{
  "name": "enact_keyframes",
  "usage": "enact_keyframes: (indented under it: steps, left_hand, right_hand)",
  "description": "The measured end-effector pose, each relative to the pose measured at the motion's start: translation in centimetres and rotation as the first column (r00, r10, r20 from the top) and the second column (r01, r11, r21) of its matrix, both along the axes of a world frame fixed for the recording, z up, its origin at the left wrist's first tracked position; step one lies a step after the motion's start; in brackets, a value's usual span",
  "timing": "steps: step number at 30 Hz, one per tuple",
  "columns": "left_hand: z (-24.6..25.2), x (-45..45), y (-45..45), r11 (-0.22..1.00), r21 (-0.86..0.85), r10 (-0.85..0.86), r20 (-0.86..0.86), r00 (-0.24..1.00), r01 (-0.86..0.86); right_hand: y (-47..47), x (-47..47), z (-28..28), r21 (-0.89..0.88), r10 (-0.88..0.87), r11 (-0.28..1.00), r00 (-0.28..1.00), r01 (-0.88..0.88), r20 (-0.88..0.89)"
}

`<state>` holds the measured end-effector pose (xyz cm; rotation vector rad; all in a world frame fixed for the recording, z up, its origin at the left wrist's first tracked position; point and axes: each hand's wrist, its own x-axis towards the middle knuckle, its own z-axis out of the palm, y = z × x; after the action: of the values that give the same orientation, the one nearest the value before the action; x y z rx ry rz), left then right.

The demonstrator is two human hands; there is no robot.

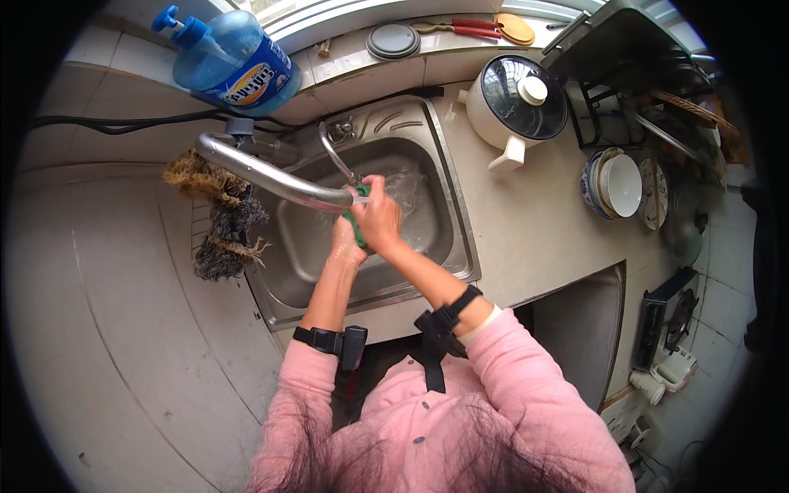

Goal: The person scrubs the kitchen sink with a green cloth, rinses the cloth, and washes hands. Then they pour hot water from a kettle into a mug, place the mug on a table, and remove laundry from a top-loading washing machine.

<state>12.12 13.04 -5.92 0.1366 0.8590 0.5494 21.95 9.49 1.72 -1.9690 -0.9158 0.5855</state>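
My left hand (346, 239) and my right hand (380, 214) are together over the stainless steel sink (308, 237). Between them is a green scouring pad or cloth (360, 239), mostly covered by my fingers. My right hand lies over its upper side, while my left cups it from the left and below. The large curved metal faucet (277, 177) reaches above my hands and hides part of them. Just beyond, a thin curved spout (333, 151) points down toward my fingertips. Rippling water (410, 188) shows in the basin.
Fibrous scrubbers (225, 240) hang left of the sink. A blue pump bottle (237, 68) stands behind. On the right counter are a lidded white pot (515, 105), stacked bowls (618, 183) and a dish rack (595, 114). A gas stove (669, 317) sits farther right.
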Motion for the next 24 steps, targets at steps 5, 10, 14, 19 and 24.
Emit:
enact_keyframes:
  steps: [5, 10, 14, 19, 24]
  left_hand:
    - [0.1, 0.0, 0.4, 0.985, 0.170, -0.057, 0.181, 0.982, 0.026]
    - [1.5, 1.1, 0.9, 0.999, -0.046, -0.037, -0.218, 0.975, 0.027]
    - [2.5, 1.5, 1.7, 0.994, -0.107, -0.010, -0.318, 0.948, -0.025]
    - [4.5, 2.5, 0.0, 1.000, -0.015, 0.010, -0.124, 0.992, -0.012]
    - [5.1, 0.6, -0.6, 0.978, 0.016, -0.204, -0.110, 0.973, 0.207]
  right_hand:
    - [-0.6, -0.1, -0.2, -0.170, 0.132, 0.976, 0.990, -0.137, -0.039]
    - [0.4, 0.9, 1.7, -0.144, 0.083, 0.986, 0.996, -0.079, 0.022]
    - [-0.6, -0.1, 2.3, -0.155, 0.209, 0.968, 0.977, -0.200, 0.045]
    - [1.4, 3.3, -3.5, -0.113, 0.063, 0.992, 0.990, -0.049, 0.124]
    - [1.7, 1.9, -6.3, 0.005, 0.082, 0.997, 0.993, -0.083, 0.085]
